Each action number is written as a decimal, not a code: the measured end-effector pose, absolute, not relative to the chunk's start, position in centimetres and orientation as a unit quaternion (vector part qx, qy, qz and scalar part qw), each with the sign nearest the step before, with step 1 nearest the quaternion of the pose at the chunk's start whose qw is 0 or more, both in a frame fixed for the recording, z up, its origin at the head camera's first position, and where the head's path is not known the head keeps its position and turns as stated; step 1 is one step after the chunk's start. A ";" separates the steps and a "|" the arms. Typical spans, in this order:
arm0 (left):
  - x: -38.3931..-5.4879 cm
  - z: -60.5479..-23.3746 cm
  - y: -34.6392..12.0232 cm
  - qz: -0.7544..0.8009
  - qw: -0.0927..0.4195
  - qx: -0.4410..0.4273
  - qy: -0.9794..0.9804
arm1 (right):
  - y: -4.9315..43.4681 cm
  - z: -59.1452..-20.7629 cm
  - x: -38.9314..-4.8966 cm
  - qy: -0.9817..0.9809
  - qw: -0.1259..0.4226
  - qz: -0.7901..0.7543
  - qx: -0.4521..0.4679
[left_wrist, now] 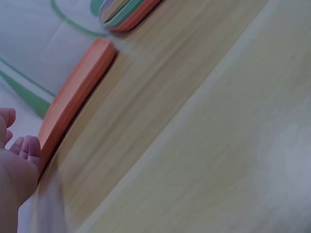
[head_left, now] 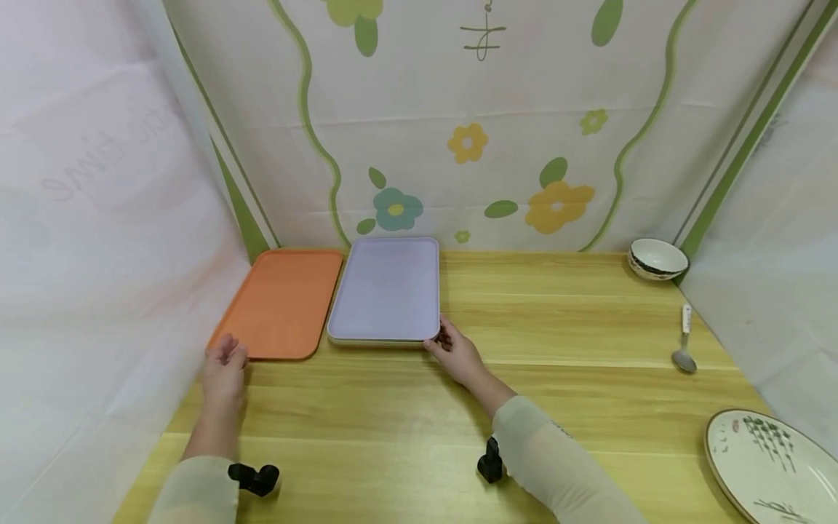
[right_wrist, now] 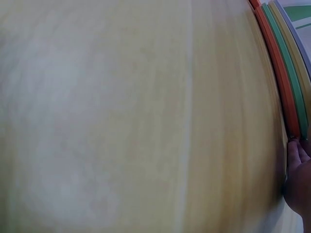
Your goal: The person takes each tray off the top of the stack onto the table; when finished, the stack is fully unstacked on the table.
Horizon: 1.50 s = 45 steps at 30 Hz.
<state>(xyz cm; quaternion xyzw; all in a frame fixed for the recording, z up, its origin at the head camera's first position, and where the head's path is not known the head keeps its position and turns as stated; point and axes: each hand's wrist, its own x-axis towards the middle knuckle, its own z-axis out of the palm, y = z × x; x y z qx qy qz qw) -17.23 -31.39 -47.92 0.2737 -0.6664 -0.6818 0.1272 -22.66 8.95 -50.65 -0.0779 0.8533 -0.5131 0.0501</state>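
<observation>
An orange tray (head_left: 281, 306) lies at the back left of the table. My left hand (head_left: 225, 370) is at its near left corner; in the left wrist view the fingers (left_wrist: 30, 148) are loosely bent, overlapping the tray's end, with the thumb apart from them. Beside it stands a stack of trays with a lavender tray (head_left: 388, 291) on top. Beige, green (right_wrist: 286, 68) and orange-red (right_wrist: 278, 68) edges show below in the right wrist view. My right hand (head_left: 456, 353) grips the stack's near right corner, thumb at the front edge and fingers along the right side.
At the back right corner sits a patterned bowl (head_left: 657, 260). A spoon (head_left: 684, 342) with a white handle lies in front of it, and an oval plate (head_left: 772, 466) is at the near right. Printed fabric walls (head_left: 497, 87) enclose the wooden table (head_left: 366, 437).
</observation>
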 end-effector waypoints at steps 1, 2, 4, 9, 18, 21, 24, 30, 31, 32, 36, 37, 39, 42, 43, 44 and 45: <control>-17.4 -47.9 -31.0 -0.676 0.117 0.265 -0.677 | 8.9 -50.7 -22.7 0.854 0.050 -0.512 -0.078; -17.5 -48.0 -30.5 -0.671 0.107 0.256 -0.688 | 8.9 -50.6 -22.7 0.854 0.050 -0.512 -0.078; -17.7 -47.9 -29.6 -0.660 0.090 0.238 -0.707 | 9.0 -50.6 -22.7 0.854 0.052 -0.512 -0.076; -18.5 -48.0 -27.1 -0.657 0.076 0.190 -0.725 | 8.9 -50.4 -22.7 0.854 0.054 -0.513 -0.075; -19.5 -49.1 -23.5 -0.683 0.035 0.116 -0.720 | 8.9 -50.4 -22.5 0.852 0.049 -0.515 -0.077; -19.7 -49.4 -22.7 -0.674 0.023 0.093 -0.733 | 8.8 -50.4 -22.5 0.853 0.051 -0.513 -0.076; -19.9 -49.6 -21.9 -0.668 0.014 0.072 -0.740 | 8.8 -50.3 -22.5 0.856 0.051 -0.510 -0.075; -20.1 -50.0 -20.7 -0.658 0.029 0.075 -0.748 | 8.8 -50.3 -22.6 0.857 0.049 -0.507 -0.073; -20.1 -50.1 -20.6 -0.656 0.032 0.076 -0.750 | 8.7 -50.3 -22.6 0.857 0.050 -0.507 -0.073; -20.1 -50.2 -20.5 -0.653 0.037 0.077 -0.753 | 8.7 -50.3 -22.6 0.858 0.050 -0.507 -0.072; -20.2 -50.7 -20.1 -0.647 0.048 0.080 -0.757 | 8.6 -50.4 -22.7 0.857 0.048 -0.507 -0.075; -20.2 -50.8 -20.0 -0.649 0.053 0.083 -0.755 | 8.6 -50.4 -22.7 0.857 0.048 -0.507 -0.076; -20.3 -51.0 -19.9 -0.650 0.061 0.089 -0.752 | 8.6 -50.5 -22.7 0.857 0.046 -0.508 -0.079; -20.4 -51.4 -19.8 -0.653 0.066 0.094 -0.749 | 8.5 -50.4 -22.7 0.857 0.045 -0.509 -0.069; -20.5 -51.4 -19.8 -0.653 0.067 0.094 -0.748 | 8.5 -50.4 -22.7 0.857 0.043 -0.508 -0.068; -20.5 -51.5 -19.8 -0.652 0.068 0.093 -0.749 | 8.4 -50.3 -22.7 0.857 0.043 -0.509 -0.065; -20.5 -51.6 -19.8 -0.652 0.067 0.094 -0.749 | 8.4 -50.2 -22.6 0.857 0.042 -0.509 -0.063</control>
